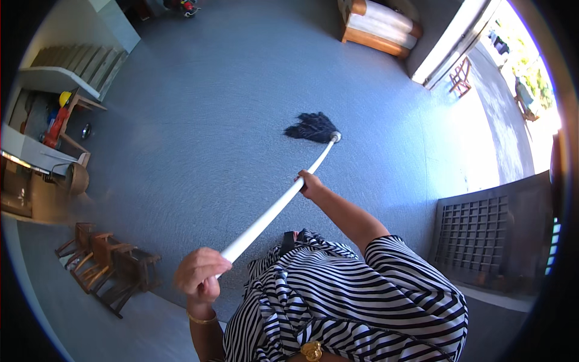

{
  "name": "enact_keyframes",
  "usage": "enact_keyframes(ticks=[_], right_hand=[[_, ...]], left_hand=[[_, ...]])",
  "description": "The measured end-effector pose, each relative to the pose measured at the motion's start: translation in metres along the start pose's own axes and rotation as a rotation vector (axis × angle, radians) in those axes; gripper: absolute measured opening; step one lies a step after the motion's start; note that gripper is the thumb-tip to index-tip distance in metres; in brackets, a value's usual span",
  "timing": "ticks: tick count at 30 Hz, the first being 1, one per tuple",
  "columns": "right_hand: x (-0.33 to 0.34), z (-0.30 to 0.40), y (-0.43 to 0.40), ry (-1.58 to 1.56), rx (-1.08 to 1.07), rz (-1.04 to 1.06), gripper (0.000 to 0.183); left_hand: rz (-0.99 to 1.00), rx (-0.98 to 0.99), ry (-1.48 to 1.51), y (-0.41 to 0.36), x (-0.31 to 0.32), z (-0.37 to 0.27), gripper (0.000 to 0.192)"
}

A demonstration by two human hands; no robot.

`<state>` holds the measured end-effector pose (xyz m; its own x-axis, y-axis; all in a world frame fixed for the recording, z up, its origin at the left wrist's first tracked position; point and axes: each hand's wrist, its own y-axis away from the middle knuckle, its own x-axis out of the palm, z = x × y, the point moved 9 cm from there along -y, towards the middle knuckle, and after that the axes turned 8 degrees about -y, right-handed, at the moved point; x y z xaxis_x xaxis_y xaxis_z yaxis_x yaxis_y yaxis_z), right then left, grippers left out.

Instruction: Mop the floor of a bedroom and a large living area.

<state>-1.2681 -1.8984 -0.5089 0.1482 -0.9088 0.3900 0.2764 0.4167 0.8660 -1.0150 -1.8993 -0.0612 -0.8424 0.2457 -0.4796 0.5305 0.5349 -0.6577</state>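
A mop with a long white handle (pixel 267 217) runs slantwise across the middle of the head view. Its dark, stringy mop head (pixel 313 127) lies spread on the grey floor, fanned to the left of the round white joint. My left hand (pixel 202 273), with a bracelet at the wrist, is closed round the upper end of the handle, near my body. Farther down, my right hand (pixel 310 183) grips the handle about midway between my body and the mop head.
Wooden chairs (pixel 113 262) stand at lower left. Stairs (pixel 79 65) and a wooden frame with a red object (pixel 56 129) are at left. A cushioned wooden seat (pixel 380 27) is at the top, beside a bright doorway. A dark lattice panel (pixel 475 235) stands at right.
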Motion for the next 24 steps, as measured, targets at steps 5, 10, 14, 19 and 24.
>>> enact_keyframes(ticks=[5, 10, 14, 19, 24], right_hand=[[-0.035, 0.037, -0.015, -0.155, -0.082, -0.038, 0.016], [-0.054, 0.050, -0.012, -0.327, -0.168, -0.075, 0.017], [-0.036, 0.038, 0.007, -0.501, -0.173, -0.112, 0.014], [-0.011, 0.008, 0.025, -0.791, -0.129, -0.158, 0.007], [0.035, -0.024, 0.039, -0.860, -0.084, -0.104, 0.012]], left_hand=[[0.051, 0.002, 0.129, -0.028, 0.029, 0.039, 0.018], [0.152, 0.020, 0.371, -0.061, 0.042, 0.069, 0.018], [0.240, 0.122, 0.460, -0.088, 0.034, 0.087, 0.023], [0.473, 0.198, 0.365, -0.129, 0.000, 0.066, 0.022], [0.341, 0.355, 0.804, -0.146, -0.095, 0.024, 0.012]])
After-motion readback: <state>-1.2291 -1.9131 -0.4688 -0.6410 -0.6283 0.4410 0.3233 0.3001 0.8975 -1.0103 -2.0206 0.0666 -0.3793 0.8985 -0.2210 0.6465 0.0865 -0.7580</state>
